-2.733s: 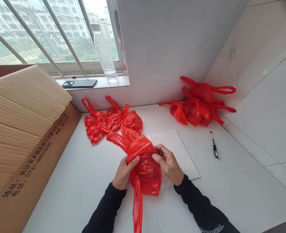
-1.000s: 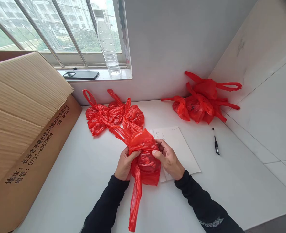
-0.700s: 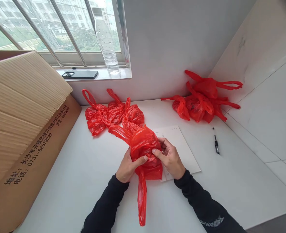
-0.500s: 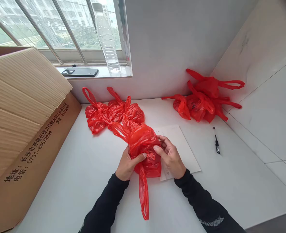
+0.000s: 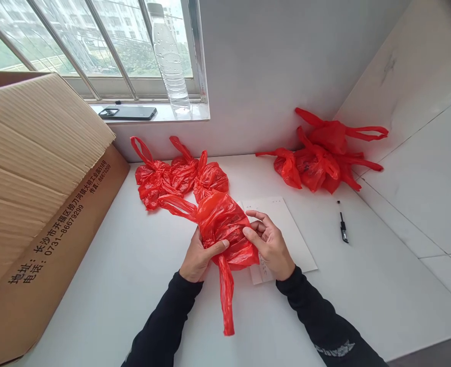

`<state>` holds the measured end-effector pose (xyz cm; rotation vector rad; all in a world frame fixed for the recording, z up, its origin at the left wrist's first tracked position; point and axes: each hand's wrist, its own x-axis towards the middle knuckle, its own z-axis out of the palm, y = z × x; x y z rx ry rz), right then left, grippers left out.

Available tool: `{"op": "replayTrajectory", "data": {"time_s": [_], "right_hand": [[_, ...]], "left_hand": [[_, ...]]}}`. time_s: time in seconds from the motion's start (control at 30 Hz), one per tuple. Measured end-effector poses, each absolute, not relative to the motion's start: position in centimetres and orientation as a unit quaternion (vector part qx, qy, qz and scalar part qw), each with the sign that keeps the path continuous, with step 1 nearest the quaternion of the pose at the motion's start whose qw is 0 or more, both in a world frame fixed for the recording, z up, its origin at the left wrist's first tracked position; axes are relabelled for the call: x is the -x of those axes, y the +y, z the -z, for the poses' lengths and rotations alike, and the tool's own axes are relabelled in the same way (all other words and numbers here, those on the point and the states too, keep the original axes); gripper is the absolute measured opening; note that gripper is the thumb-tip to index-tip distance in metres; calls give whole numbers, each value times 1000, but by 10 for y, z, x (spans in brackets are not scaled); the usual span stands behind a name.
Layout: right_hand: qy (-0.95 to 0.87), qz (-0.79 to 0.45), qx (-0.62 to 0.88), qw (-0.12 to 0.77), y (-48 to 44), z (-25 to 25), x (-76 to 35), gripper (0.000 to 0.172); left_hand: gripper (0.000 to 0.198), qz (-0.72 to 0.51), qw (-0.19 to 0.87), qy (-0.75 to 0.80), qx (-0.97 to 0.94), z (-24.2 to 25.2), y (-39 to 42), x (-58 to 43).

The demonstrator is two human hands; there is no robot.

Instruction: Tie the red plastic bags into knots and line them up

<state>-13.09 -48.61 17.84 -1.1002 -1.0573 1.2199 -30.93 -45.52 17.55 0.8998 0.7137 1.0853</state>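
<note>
Between my hands is a red plastic bag, its contents hidden, with one handle stretching to the upper left and the other hanging toward me. My left hand grips its lower left side, thumb on top and fingers underneath. My right hand pinches the bag's right edge between thumb and fingers. Partly beneath the bag and right hand lies a white notepad with faint writing. Just beyond the held bag sit several knotted red bags on the white table.
A large open cardboard box stands at the left. More red bags are heaped in the far right corner, with a black pen in front of them. On the windowsill are a phone and a water bottle.
The held bag has turned slightly: its upper handle has swung left and its lower right corner has shifted right. Both hands keep their hold on it.
</note>
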Motion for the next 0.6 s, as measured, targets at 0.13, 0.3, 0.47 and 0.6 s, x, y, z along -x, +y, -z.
{"op": "replayTrajectory", "data": {"time_s": [0.13, 0.3, 0.47, 0.6], "right_hand": [[-454, -549, 450, 538, -487, -181, 130, 48], [-488, -573, 450, 481, -489, -179, 132, 63], [-491, -553, 454, 496, -489, -176, 134, 54], [-495, -542, 456, 503, -488, -176, 135, 51]], "left_hand": [[65, -540, 674, 352, -360, -170, -452, 308], [53, -569, 661, 369, -323, -172, -452, 309], [47, -559, 666, 373, -323, -172, -452, 310], [49, -542, 685, 366, -322, -173, -453, 310]]}}
